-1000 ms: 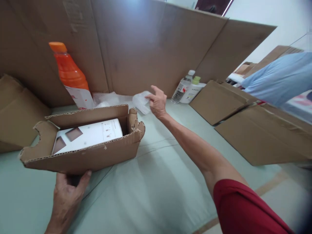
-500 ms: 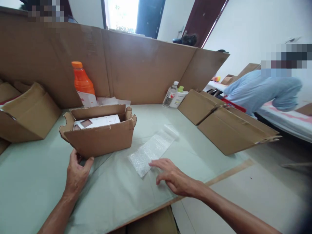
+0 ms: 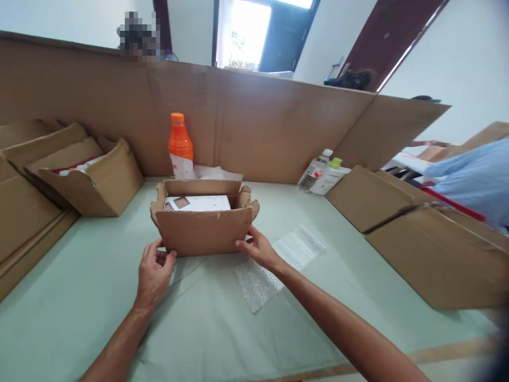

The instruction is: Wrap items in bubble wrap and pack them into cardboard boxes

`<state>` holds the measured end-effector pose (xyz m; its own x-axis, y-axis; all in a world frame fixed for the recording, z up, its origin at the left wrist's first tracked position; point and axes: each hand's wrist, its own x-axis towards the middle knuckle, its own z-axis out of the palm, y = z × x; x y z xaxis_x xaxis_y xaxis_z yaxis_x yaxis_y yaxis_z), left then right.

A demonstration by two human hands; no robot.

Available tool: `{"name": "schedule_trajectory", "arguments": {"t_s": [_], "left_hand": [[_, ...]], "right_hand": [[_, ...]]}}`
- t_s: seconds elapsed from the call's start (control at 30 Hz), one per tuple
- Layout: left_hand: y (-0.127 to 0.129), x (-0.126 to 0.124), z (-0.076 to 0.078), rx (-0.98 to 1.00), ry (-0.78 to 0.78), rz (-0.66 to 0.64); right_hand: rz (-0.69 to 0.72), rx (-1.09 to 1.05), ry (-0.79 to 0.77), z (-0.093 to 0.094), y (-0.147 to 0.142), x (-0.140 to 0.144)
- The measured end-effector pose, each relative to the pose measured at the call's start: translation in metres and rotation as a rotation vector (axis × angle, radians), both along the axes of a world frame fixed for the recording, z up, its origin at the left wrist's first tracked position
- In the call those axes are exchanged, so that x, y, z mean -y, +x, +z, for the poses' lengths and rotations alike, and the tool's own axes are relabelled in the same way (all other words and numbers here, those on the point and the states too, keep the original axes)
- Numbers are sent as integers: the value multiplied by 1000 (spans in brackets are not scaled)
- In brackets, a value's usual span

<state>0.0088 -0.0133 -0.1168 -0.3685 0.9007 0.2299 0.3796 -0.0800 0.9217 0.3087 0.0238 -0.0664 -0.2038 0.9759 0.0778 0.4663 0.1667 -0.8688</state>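
In the middle of the table, an open-topped cardboard box stands with a white printed carton inside it. My left hand grips the box's lower left corner, thumb on the front face and fingers round the side. At the lower right corner, my right hand holds the box in the same way, its fingers partly hidden behind the edge. A clear bubble-wrap bag lies flat on the table, partly under my right wrist and forearm.
Behind the box stand an orange bottle, a clear water bottle and a white bottle with a green cap. More cardboard boxes sit left and right. A tall cardboard panel closes off the back. A blue-clothed person is at right.
My right hand has left the bubble-wrap bag and taken hold of the box's right corner. My left hand stays on the left corner. The camera view has swung left.
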Motion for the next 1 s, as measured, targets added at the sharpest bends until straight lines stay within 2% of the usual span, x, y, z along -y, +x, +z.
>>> {"name": "schedule_trajectory", "arguments": {"t_s": [0.07,0.2,0.33,0.4,0.5,0.63,0.73,0.8,0.87,0.93,1.0], "left_hand": [[2,-9,-5,140,-2,-61],[1,-23,-12,422,15,-255],[-7,-25,-12,521,11,-276],[-11,-24,-10,538,-24,-261],[-10,-22,-5,526,-56,-259],[-3,-16,1,490,-44,-215],[-2,-12,2,453,-46,-158],[-2,-8,3,408,-49,-127],[-1,1,4,315,-72,-89],[5,14,6,154,-92,-48],[15,30,10,-63,-67,-66]], "right_hand": [[1,-45,24,-8,-13,-18],[-112,-15,69,-15,-28,-41],[-119,124,194,-26,-15,-32],[-167,215,289,-32,10,-15],[-390,389,388,-34,69,14],[-753,658,283,-30,151,32],[-793,692,216,-29,179,24],[-753,681,219,-28,175,8],[-696,672,239,-25,157,-14],[-631,658,276,-19,134,-40],[-583,642,322,-11,114,-62]]}}
